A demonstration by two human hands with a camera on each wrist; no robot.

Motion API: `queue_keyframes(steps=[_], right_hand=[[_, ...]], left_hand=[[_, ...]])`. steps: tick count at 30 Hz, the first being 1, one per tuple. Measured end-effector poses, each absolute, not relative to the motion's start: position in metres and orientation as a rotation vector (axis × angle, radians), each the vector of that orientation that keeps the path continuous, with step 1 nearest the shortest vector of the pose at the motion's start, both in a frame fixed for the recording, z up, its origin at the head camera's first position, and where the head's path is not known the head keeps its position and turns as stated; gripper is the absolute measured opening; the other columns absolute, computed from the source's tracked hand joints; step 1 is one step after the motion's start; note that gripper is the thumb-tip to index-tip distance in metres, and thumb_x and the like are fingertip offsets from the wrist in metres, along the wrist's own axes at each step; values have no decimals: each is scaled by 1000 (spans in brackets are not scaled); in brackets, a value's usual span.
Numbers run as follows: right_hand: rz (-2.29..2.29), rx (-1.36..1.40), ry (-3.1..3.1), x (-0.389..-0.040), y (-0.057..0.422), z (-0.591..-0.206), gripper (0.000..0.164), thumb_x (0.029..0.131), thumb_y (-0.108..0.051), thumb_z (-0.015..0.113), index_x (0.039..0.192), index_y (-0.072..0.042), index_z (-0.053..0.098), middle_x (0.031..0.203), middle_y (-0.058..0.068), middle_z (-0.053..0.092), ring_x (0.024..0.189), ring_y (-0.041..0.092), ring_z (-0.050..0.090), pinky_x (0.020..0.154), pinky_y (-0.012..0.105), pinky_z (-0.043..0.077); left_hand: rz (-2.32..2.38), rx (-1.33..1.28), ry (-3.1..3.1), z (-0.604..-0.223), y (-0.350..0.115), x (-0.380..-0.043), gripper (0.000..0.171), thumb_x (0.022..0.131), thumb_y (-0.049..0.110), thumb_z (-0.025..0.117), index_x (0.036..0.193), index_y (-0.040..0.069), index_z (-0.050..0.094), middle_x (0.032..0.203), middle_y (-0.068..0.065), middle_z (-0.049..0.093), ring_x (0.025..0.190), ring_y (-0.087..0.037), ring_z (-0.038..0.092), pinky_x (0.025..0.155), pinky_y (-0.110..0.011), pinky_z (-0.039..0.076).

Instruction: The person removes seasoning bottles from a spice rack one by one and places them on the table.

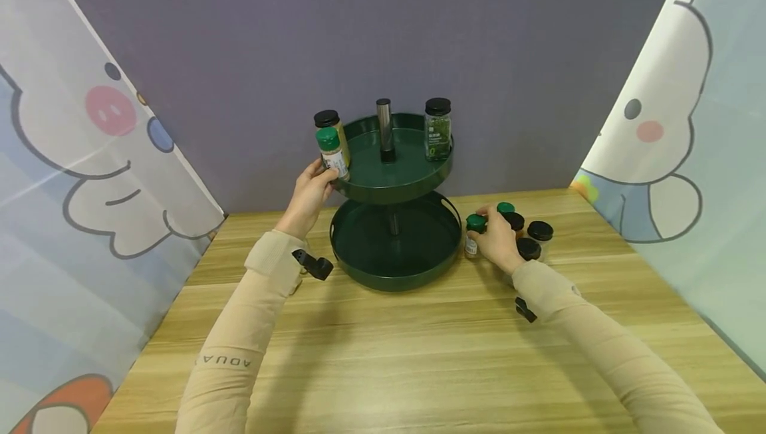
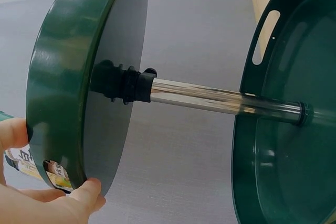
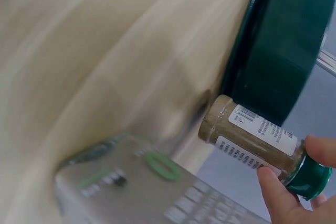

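Observation:
My left hand (image 1: 309,196) grips the left rim of the upper green tray (image 2: 63,77), its fingertips at the lower edge beside the handle slot. Right by the thumb, a green-capped spice jar (image 1: 333,155) stands at that rim, with a black-lidded jar (image 1: 326,119) behind it. Off the right side of the lower tray (image 1: 389,282), my right hand (image 1: 498,240) pinches the green cap of a spice jar (image 3: 252,140) between thumb and fingers. This jar holds brown powder and has white labels; its base overlaps the tray's wall in the right wrist view.
A black-lidded jar of green flakes (image 1: 438,133) stands on the upper tray's right side. Several jars, among them a black-lidded one (image 1: 540,230), cluster beside my right hand. A metal post (image 2: 199,95) joins the trays on the wooden table (image 1: 389,361). A grey wall (image 1: 509,75) rises behind.

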State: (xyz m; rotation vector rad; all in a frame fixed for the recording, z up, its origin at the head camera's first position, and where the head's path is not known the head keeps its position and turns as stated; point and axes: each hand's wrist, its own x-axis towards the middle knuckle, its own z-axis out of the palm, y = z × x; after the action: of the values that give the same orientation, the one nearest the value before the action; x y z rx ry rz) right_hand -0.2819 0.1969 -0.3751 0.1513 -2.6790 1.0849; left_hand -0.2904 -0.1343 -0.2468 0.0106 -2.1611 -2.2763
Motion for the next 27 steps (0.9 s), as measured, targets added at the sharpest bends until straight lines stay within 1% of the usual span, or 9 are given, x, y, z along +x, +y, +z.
queue_keyframes(steps=[8, 13, 16, 20, 22, 27], right_hand=[[1103, 128, -2653, -281, 196, -383, 47, 80, -10, 65, 120, 1, 42, 114, 24, 49, 95, 35, 49, 81, 53, 35], [1085, 128, -2657, -282, 196, -386, 48, 79, -10, 65, 120, 0, 42, 113, 24, 49, 93, 34, 50, 78, 50, 38], [1091, 118, -2662, -284, 197, -389, 48, 79, -10, 65, 120, 0, 41, 114, 24, 48, 98, 37, 49, 83, 54, 35], [1111, 92, -2679, -287, 198, -390, 48, 79, -12, 65, 120, -2, 40, 115, 23, 47, 106, 38, 45, 90, 62, 24], [1112, 91, -2689, -287, 197, -390, 49, 80, -12, 65, 120, -1, 40, 115, 24, 47, 106, 39, 45, 89, 62, 24], [1108, 94, -2696, -286, 196, -387, 48, 79, -11, 64, 119, 0, 40, 113, 24, 48, 103, 39, 46, 87, 59, 29]], left_hand=[[-2273, 14, -2158, -247, -134, -290, 69, 89, 20, 51, 143, 12, 8, 144, -8, 18, 129, -16, 25, 104, -27, 25], [-2270, 12, -2163, -248, -134, -291, 69, 89, 20, 51, 143, 12, 8, 144, -7, 18, 129, -15, 24, 104, -28, 25], [-2276, 11, -2151, -248, -134, -292, 69, 89, 19, 51, 143, 12, 8, 144, -7, 17, 129, -16, 24, 104, -27, 26], [-2281, 12, -2138, -247, -133, -290, 69, 89, 19, 51, 143, 12, 8, 145, -7, 16, 130, -16, 23, 103, -27, 26], [-2276, 15, -2144, -247, -134, -290, 69, 90, 19, 50, 143, 12, 8, 145, -7, 15, 130, -16, 23, 104, -27, 26], [-2276, 17, -2136, -247, -134, -291, 68, 90, 18, 50, 143, 12, 9, 144, -8, 16, 129, -15, 23, 103, -26, 26]])
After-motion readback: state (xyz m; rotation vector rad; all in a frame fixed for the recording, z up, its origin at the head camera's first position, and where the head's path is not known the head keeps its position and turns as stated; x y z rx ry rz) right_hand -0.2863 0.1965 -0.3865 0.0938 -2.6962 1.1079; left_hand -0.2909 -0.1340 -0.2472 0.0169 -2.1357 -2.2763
